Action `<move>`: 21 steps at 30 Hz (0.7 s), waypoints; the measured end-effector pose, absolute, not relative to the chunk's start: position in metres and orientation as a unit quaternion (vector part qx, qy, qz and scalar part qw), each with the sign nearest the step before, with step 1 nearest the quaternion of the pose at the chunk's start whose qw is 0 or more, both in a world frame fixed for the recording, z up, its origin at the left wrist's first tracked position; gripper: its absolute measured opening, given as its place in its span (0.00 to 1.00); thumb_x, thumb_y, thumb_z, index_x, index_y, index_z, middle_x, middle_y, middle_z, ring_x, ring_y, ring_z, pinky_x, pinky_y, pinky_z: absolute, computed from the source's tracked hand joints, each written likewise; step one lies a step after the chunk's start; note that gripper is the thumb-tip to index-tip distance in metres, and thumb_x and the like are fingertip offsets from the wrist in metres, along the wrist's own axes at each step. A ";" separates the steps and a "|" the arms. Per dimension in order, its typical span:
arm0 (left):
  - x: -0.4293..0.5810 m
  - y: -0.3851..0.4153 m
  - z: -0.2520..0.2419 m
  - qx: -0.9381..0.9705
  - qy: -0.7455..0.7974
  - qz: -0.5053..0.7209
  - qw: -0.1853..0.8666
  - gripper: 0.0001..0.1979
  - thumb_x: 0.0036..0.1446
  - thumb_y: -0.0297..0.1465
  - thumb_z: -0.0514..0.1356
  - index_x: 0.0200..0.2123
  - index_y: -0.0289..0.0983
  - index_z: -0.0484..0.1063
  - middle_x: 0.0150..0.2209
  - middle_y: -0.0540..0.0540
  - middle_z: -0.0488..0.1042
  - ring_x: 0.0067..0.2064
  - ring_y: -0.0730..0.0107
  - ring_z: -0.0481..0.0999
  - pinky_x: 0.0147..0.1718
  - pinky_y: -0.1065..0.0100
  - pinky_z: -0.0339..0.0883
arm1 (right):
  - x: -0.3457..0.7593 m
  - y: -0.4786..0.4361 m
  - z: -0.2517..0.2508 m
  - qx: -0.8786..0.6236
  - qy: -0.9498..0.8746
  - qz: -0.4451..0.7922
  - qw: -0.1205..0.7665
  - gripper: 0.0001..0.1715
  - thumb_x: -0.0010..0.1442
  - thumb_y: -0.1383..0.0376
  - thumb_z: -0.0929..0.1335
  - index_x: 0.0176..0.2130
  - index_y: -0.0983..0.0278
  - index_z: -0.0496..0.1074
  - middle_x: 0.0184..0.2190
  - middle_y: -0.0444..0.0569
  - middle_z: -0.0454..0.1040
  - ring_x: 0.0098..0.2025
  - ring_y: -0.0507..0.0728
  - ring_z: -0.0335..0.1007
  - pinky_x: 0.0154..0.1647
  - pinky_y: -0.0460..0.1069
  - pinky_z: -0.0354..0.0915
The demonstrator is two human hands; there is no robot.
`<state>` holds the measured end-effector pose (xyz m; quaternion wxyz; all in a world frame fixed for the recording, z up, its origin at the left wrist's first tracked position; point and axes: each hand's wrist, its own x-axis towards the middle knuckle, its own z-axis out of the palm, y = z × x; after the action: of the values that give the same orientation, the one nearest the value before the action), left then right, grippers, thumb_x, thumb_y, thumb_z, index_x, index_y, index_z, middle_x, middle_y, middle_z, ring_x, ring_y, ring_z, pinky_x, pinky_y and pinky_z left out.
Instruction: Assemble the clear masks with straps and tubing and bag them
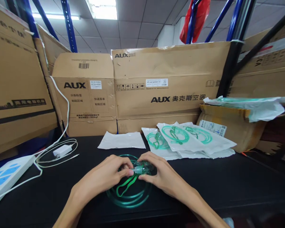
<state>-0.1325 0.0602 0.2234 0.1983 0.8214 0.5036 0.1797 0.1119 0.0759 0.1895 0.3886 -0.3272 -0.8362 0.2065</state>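
A clear green oxygen mask (144,167) is gripped by my right hand (158,169), thumb below and fingers over its top. My left hand (117,169) pinches the tubing end at the mask's pale connector (138,170); the thumb and fingertips hide part of the joint. A green elastic strap (126,187) hangs in a loop below the connector, between the two hands. Coiled green tubing (130,205) lies on the black table under both hands.
Several white packets (178,139) with green tubing lie at the back right, beside an opened carton (230,123). A flat white pouch (121,140) rests behind my hands. At left are a power strip (13,174) and a white adapter (62,151) with cable.
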 end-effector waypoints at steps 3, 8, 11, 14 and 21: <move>-0.132 0.064 0.219 0.825 0.501 0.173 0.198 0.14 0.71 0.44 0.58 0.43 0.47 0.83 0.43 0.51 0.82 0.51 0.56 0.77 0.48 0.65 0.65 | 0.113 0.078 0.186 -0.340 -0.834 0.213 0.379 0.23 0.55 0.70 0.82 0.48 0.60 0.77 0.45 0.45 0.80 0.46 0.58 0.77 0.46 0.50 0.69; -0.124 0.059 0.209 0.830 0.484 0.207 0.185 0.14 0.74 0.40 0.56 0.46 0.45 0.81 0.46 0.51 0.82 0.52 0.57 0.77 0.51 0.64 0.63 | 0.116 0.081 0.184 -0.342 -0.831 0.232 0.373 0.22 0.55 0.66 0.82 0.49 0.61 0.81 0.43 0.46 0.83 0.43 0.58 0.80 0.46 0.50 0.72; -0.121 0.048 0.198 0.836 0.461 0.251 0.162 0.13 0.75 0.34 0.56 0.42 0.42 0.81 0.38 0.51 0.81 0.42 0.62 0.78 0.44 0.65 0.64 | 0.116 0.077 0.181 -0.335 -0.829 0.246 0.374 0.22 0.56 0.64 0.82 0.50 0.60 0.83 0.46 0.48 0.85 0.47 0.60 0.82 0.51 0.51 0.73; -0.118 0.035 0.184 0.841 0.440 0.287 0.134 0.13 0.75 0.30 0.56 0.39 0.41 0.81 0.34 0.51 0.78 0.38 0.63 0.77 0.40 0.65 0.62 | 0.115 0.067 0.176 -0.335 -0.824 0.259 0.377 0.24 0.57 0.65 0.82 0.53 0.58 0.83 0.51 0.49 0.85 0.53 0.62 0.81 0.57 0.53 0.72; -0.113 0.024 0.154 0.843 0.419 0.326 0.085 0.13 0.76 0.27 0.53 0.44 0.40 0.78 0.38 0.47 0.77 0.39 0.59 0.73 0.40 0.61 0.62 | 0.115 0.048 0.168 -0.367 -0.802 0.275 0.383 0.25 0.60 0.66 0.80 0.56 0.56 0.82 0.54 0.48 0.85 0.55 0.64 0.81 0.60 0.55 0.73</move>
<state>-0.1129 0.0243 0.1537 0.0846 0.8429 0.4192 0.3265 0.1153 0.0479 0.1682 0.3834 -0.3667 -0.8019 0.2749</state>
